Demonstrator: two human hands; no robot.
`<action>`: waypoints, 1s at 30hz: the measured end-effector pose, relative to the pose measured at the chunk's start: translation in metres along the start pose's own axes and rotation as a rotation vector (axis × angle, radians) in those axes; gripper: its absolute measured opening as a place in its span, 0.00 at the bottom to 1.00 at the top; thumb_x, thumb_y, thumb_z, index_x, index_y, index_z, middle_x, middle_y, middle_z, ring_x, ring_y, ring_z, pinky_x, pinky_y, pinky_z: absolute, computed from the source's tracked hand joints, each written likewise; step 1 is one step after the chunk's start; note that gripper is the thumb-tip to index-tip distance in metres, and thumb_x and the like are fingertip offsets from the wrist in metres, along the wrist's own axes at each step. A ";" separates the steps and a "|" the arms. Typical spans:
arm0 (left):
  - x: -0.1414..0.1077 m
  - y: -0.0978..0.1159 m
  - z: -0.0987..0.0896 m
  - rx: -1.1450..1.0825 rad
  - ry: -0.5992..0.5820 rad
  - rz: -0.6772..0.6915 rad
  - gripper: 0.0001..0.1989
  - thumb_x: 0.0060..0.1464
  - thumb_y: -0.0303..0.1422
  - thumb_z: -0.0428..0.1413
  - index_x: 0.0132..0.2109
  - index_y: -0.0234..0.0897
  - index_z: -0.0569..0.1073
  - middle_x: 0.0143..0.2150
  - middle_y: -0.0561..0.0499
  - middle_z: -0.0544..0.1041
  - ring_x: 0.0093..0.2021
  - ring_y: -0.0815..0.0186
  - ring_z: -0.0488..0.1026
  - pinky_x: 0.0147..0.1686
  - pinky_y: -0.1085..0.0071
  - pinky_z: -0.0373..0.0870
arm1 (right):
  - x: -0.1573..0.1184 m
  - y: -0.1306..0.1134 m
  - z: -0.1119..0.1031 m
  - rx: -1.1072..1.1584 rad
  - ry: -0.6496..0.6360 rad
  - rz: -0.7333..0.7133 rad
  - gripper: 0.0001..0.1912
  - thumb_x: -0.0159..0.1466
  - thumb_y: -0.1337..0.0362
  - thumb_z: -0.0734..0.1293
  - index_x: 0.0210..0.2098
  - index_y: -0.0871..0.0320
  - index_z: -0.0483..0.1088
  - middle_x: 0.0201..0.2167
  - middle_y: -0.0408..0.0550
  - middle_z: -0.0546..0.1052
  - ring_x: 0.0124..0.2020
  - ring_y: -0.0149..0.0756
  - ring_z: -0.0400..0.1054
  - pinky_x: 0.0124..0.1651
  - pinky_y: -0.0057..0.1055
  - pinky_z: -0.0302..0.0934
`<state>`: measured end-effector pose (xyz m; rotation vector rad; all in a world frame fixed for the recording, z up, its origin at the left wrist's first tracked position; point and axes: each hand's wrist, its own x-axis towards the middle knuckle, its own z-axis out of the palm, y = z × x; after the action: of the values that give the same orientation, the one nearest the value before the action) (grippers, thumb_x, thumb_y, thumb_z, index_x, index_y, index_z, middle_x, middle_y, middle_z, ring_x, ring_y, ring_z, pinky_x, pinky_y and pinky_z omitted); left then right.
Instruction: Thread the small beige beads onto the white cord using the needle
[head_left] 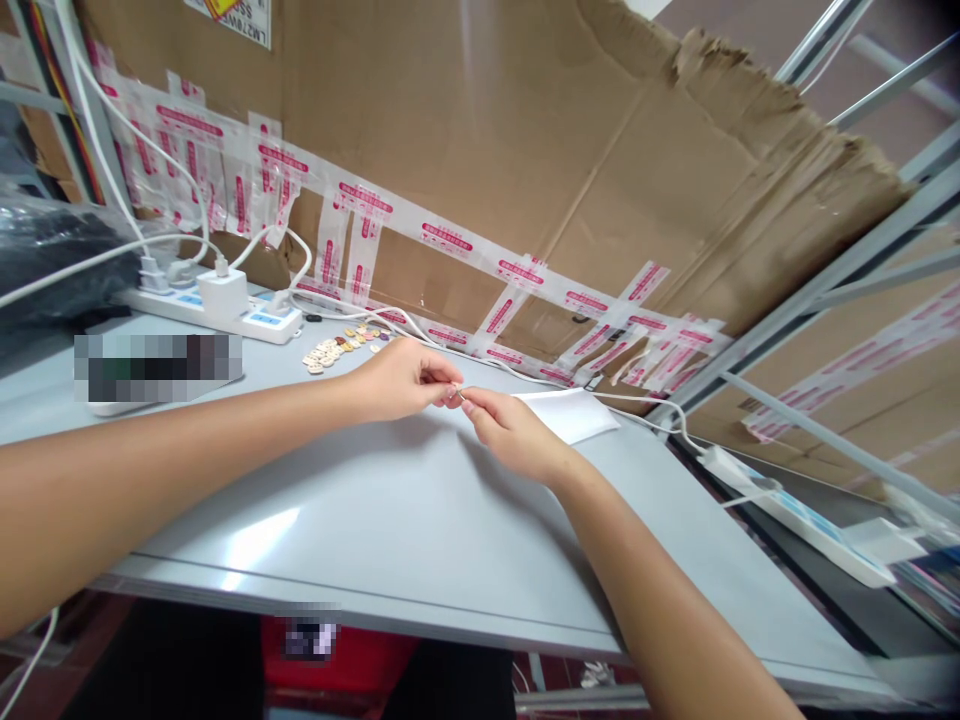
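Observation:
My left hand [409, 380] is pinched over the grey table [360, 530], its fingertips closed on something too small to make out. Right beside it, my right hand [514, 430] pinches a thin, small item at the same spot, and the fingertips of both hands nearly meet. Behind my left hand lies a loose group of small cream, yellow and dark button-like pieces [324, 354]. A white sheet [574, 412] rests on the table just behind my right hand.
A white power strip [255, 322] with plugs and cables stands at the back left, near a blurred-out device [157, 368]. A taped cardboard sheet [480, 150] rises behind the table. Another power strip [802, 515] lies at the right edge, by metal shelving.

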<state>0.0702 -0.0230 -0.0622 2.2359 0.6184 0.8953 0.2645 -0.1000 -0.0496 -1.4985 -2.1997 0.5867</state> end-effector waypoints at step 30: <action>0.000 -0.008 0.026 0.306 0.191 0.012 0.11 0.51 0.26 0.51 0.31 0.37 0.79 0.24 0.54 0.76 0.25 0.69 0.67 0.28 0.71 0.56 | 0.008 -0.012 0.030 -0.215 0.158 0.213 0.18 0.71 0.63 0.50 0.53 0.58 0.66 0.44 0.59 0.78 0.44 0.47 0.72 0.43 0.34 0.58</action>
<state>0.0877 -0.0271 -0.0821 2.4416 0.8813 1.0906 0.2359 -0.0996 -0.0671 -1.8387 -2.0488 0.2887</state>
